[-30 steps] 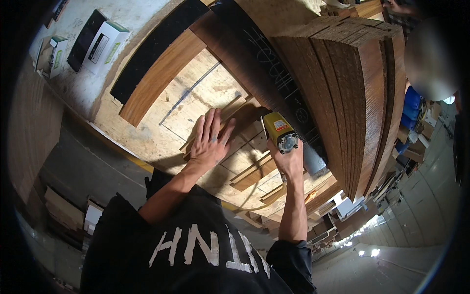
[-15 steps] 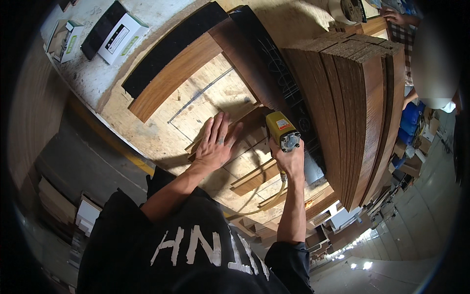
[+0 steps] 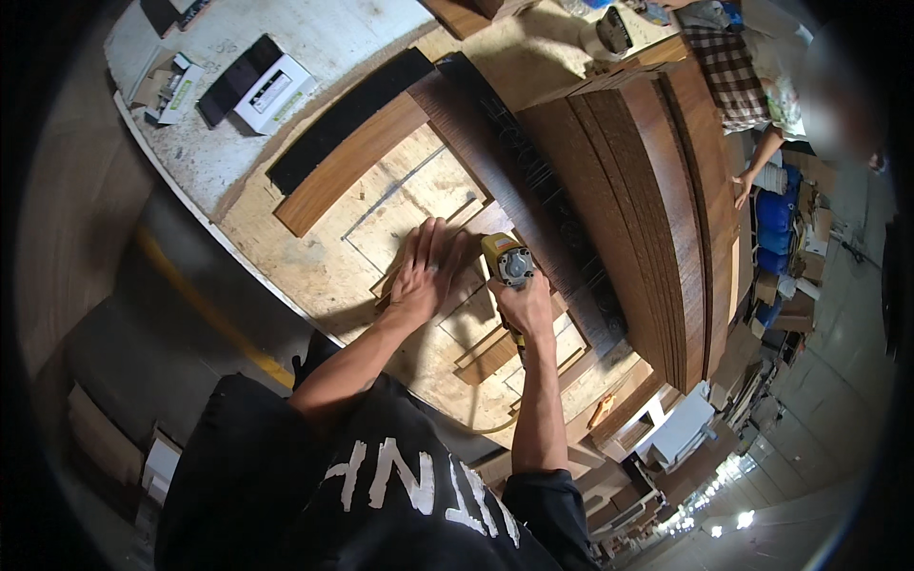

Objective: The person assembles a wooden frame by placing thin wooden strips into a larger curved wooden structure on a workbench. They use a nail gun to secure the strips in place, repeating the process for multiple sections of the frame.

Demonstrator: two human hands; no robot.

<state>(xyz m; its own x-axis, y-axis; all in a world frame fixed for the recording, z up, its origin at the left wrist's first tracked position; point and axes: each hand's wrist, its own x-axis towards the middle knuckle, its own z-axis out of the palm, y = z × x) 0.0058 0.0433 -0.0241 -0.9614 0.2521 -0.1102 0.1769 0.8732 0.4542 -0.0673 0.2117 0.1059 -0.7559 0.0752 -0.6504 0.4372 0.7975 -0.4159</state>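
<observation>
My right hand (image 3: 528,306) is wrapped round a yellow pneumatic nail gun (image 3: 499,247), and a thin yellow hose (image 3: 495,428) trails below it. The gun's front end is over the short wood piece beside my left hand; whether it touches is hidden. My left hand (image 3: 419,281) presses down with fingers stretched out on this narrow brown wood piece (image 3: 383,289). Around the hands lies a frame of brown boards: a curved board (image 3: 352,171) with a black outer edge, and a long dark board (image 3: 466,147). Another short wood block (image 3: 487,356) lies nearer me.
A tall stack of curved brown boards (image 3: 657,219) stands at the right. Beyond it, a co-worker's hand (image 3: 743,190) rests against the stack. A dark phone-like slab leans on a white box (image 3: 276,93) at the far left, near an open small carton (image 3: 173,88).
The nail gun has moved left, away from the long dark board, toward my left hand. My left hand stays on its wood piece. The co-worker's arm has shifted, and the whole view has turned slightly.
</observation>
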